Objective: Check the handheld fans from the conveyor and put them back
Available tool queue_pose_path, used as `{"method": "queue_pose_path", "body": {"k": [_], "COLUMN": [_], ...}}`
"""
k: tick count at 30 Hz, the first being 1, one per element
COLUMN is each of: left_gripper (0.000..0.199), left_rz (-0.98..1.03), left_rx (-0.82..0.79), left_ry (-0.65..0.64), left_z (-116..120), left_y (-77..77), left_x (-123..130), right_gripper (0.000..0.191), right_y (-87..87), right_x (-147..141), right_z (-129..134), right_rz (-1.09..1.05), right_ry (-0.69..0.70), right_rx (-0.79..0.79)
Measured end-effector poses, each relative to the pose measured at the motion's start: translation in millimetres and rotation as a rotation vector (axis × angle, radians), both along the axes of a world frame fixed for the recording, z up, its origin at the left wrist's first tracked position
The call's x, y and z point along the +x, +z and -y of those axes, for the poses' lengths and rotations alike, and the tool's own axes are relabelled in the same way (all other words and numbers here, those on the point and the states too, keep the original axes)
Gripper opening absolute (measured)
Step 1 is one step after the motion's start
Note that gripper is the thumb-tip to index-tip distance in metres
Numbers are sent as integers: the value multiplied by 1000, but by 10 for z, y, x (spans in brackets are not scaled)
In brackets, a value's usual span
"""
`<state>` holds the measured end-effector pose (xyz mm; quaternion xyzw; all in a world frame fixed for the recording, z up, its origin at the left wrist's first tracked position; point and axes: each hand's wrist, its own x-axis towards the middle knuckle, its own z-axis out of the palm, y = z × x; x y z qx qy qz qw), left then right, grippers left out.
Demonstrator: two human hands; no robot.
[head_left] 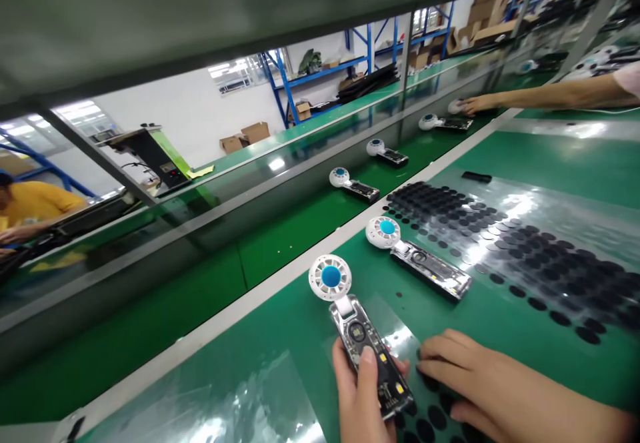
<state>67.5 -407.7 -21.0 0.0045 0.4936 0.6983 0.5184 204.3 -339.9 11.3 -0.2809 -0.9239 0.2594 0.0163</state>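
Gripping mini handheld fan [356,331] in L hand [361,396], near btm centre: clamped round lower body, pressing thumb on the face, wrapping fingers along the sides. Coming up from below, aiming white fan head [330,276] away + slightly L. Can't tell if lifted clear of green bench [310,336] or touching.

Reaching in from lower R w/ R hand [480,369]: palm down, fingers bent, touching or nearly touching loose black discs [437,417] just beside fan. Can't tell if pinching one.

Prob. light + stiff, mostly plastic; likely slick on glossy casing. Prob. best held by long sides of body. Looks delicate at visible PCB [386,371] and narrow neck [344,305], so avoid hard thumb pressure or levering by the head.

Farther out: 2nd fan [430,266] flat on bench, next to sheet of black discs [523,251]; clear plastic film [240,403] to the L. Beyond bench edge, more fans [361,189] spaced along green conveyor belt [280,256], w/ co-worker's hand [483,104] at far one.
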Motion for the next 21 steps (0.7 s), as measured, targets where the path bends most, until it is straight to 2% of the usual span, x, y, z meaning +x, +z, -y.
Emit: {"method": "queue_pose_path", "body": {"k": [3,7,11,13,17,21], "left_gripper": [57,61,68,70,68,72], "left_rz": [12,-37,-101,-121,-134,-258], "left_rx": [-7,-30,-60,-69,-87,-186], "left_ry": [9,-6,-22,-1,26,25], "left_z": [-22,-25,-17,-15,-10,1], "left_y": [19,-11,-70,-99,-134,-121], "left_x": [-3,3,17,32,68,86], "right_gripper": [29,27,24,20,15,14], "right_y": [53,71,59,6,-78,94], "right_x": [-67,-188,-225,-169,-13,-75], "right_z": [-51,-95,-101,-73,-29,-141], "right_rz": [68,158,185,123,-133,-334], "right_ry": [-2,22,-28,-60,-9,-67], "right_rx": [-50,34,-87,-138,-241,-508]}}
